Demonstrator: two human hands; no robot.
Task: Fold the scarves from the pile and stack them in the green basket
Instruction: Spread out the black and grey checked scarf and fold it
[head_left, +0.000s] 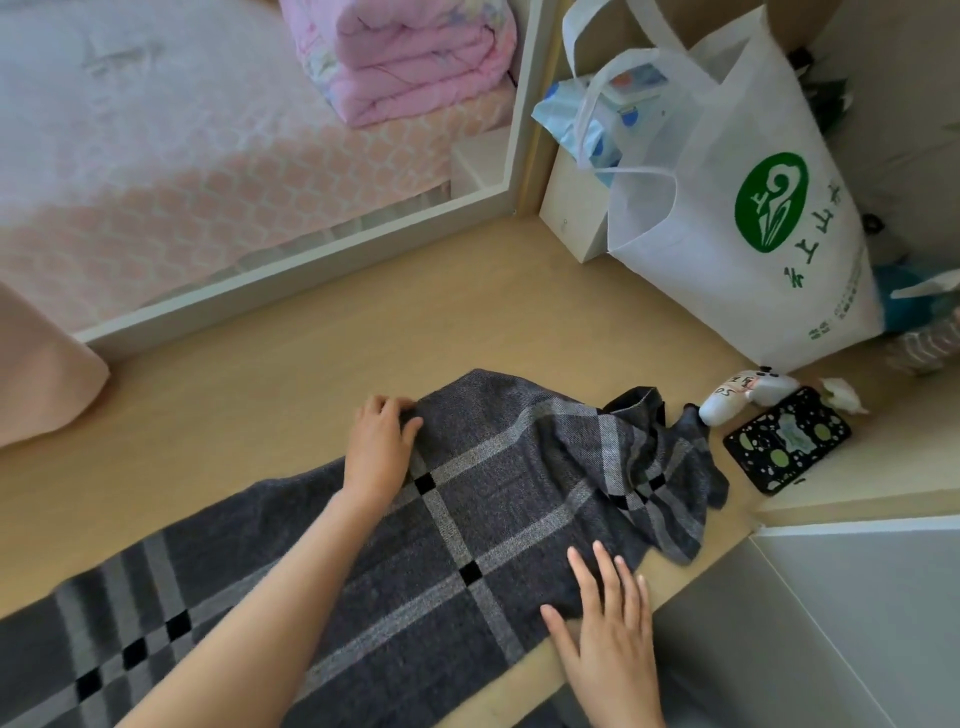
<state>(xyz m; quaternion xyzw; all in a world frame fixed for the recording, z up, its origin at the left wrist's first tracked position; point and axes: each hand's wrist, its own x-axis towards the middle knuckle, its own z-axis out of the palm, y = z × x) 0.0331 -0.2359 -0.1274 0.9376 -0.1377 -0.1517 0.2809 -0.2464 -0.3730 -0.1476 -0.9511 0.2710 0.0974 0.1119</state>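
A dark grey plaid scarf (509, 499) lies stretched along a pale wooden desk (260, 395), its far end bunched beside a white game controller (743, 399) and a patterned phone case (784, 440). A white tote bag (727, 234) stands behind. The left hand (382, 441) curls over the scarf's far edge, gripping it; the right hand (608, 639) presses flat on the near edge, fingers straight.

Light wooden ledge (322, 332), white-framed glass pane (291, 280), pink bed (156, 171)

a white tote bag (727, 208) stands at the wooden ledge's (260, 374) far right corner; a white controller (743, 397) touches a patterned phone (787, 439) nearby.
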